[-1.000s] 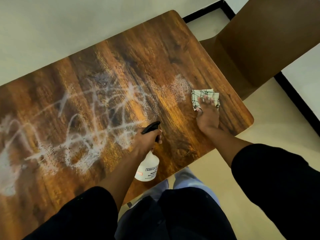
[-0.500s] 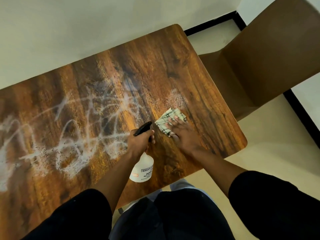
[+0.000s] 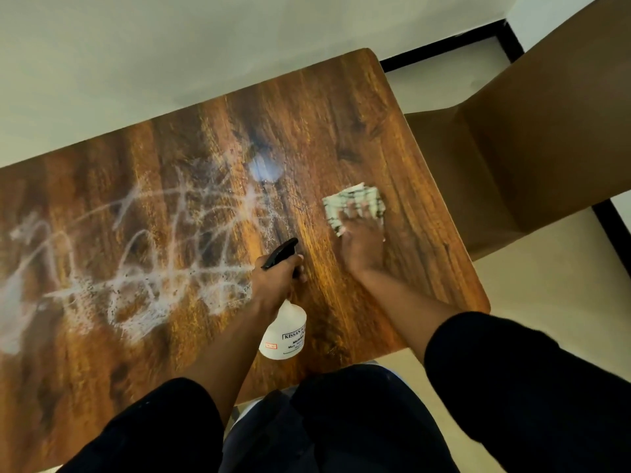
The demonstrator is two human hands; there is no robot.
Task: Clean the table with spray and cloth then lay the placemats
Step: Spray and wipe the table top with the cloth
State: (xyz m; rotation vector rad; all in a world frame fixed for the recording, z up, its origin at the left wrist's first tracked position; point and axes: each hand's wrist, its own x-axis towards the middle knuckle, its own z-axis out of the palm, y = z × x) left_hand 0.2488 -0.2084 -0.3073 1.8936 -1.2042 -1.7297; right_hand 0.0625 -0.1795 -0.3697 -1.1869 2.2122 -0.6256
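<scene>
A dark wooden table (image 3: 341, 124) carries white streaks of spray foam (image 3: 143, 254) over its left and middle part. My left hand (image 3: 278, 278) grips the black trigger head of a white spray bottle (image 3: 285, 332), held above the table's near edge. My right hand (image 3: 363, 242) presses flat on a folded white cloth with dark checks (image 3: 351, 199) on the right part of the table. The fingers lie spread on the cloth. No placemats are in view.
A brown chair (image 3: 532, 138) stands close to the table's right end. A pale wall (image 3: 170, 56) runs along the table's far side. Pale floor (image 3: 546, 285) with a black skirting line lies to the right.
My right hand slid the cloth left toward the bottle, then back right and farther from me. The foam patch near the right end is wiped away. The bottle hand stayed nearly still.
</scene>
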